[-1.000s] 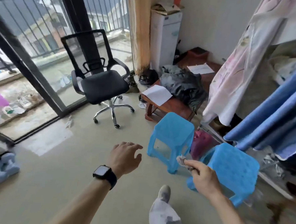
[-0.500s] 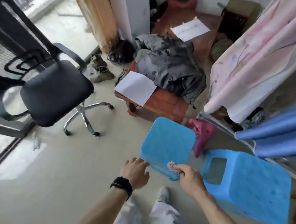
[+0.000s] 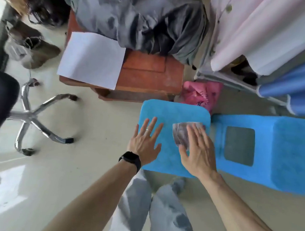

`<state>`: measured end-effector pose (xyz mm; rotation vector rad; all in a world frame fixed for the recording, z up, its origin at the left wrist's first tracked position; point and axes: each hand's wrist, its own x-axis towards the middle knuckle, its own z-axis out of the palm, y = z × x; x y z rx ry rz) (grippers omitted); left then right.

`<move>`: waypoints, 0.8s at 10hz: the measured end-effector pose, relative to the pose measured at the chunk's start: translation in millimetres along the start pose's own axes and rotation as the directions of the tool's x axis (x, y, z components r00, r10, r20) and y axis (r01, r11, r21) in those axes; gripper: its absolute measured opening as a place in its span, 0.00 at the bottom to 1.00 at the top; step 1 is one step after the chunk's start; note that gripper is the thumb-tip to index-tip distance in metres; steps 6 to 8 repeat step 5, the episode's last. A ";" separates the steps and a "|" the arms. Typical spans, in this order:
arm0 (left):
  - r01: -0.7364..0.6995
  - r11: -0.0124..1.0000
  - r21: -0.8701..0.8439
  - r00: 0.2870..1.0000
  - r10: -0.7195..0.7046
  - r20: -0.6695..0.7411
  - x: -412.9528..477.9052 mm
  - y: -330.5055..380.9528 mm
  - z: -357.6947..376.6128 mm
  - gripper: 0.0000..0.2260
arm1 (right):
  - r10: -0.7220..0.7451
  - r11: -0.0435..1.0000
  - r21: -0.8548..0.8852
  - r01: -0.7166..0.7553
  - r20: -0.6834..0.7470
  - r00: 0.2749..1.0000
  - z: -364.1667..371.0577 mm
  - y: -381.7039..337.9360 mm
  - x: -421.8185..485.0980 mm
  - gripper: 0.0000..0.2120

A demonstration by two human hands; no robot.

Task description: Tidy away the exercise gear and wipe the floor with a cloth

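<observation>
A blue plastic stool point(image 3: 173, 113) stands upright just in front of my legs. A small grey cloth point(image 3: 180, 133) lies spread on its seat. My right hand point(image 3: 197, 152) presses flat on the cloth with straight fingers, covering its right part. My left hand point(image 3: 144, 141), with a ring and a black watch at the wrist, rests flat on the seat's left side, fingers spread. No exercise gear shows in this view.
A second blue stool point(image 3: 270, 154) lies tipped on its side right of the first. Behind are a low wooden table point(image 3: 150, 79) with paper point(image 3: 90, 59) and grey clothing point(image 3: 139, 20), and a pink bag point(image 3: 201, 95). An office chair's chrome base point(image 3: 32, 117) stands left; hanging fabrics crowd the right.
I have leaned down over the stool. My right hand, which pinched the bunched cloth, now presses it flat on the seat. My left hand has come down flat on the seat.
</observation>
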<state>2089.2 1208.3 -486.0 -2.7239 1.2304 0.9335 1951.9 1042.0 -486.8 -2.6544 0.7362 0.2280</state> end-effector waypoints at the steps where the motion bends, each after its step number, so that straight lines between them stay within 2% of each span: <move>1: -0.046 0.999 0.003 0.995 0.046 -0.083 10.9 -10.2 35.1 0.31 | 0.025 0.995 -0.098 -0.019 0.063 0.998 38.7 3.5 -7.2 0.30; 2: -0.041 0.999 -0.025 0.992 0.038 -0.123 12.0 -14.6 55.5 0.31 | 0.043 0.989 -0.145 -0.034 0.060 0.997 52.1 5.1 -10.7 0.30; 3: -0.022 1.000 -0.013 0.995 0.021 -0.099 12.7 -14.9 52.7 0.31 | 0.078 0.989 -0.134 -0.062 0.117 0.990 45.1 6.6 -8.7 0.31; 4: 0.004 1.000 0.004 0.999 -0.004 -0.034 12.6 -9.8 43.7 0.31 | 0.076 0.997 -0.040 -0.068 0.253 0.964 19.9 0.6 -3.8 0.31; 5: 0.011 0.999 0.032 1.000 -0.011 0.012 11.3 -5.9 36.9 0.30 | 0.125 0.958 0.179 -0.224 0.443 0.888 -44.4 -2.1 20.9 0.23; 8: 0.011 0.999 0.032 1.000 -0.011 0.012 11.3 -5.9 36.9 0.30 | 0.125 0.958 0.179 -0.224 0.443 0.888 -44.4 -2.1 20.9 0.23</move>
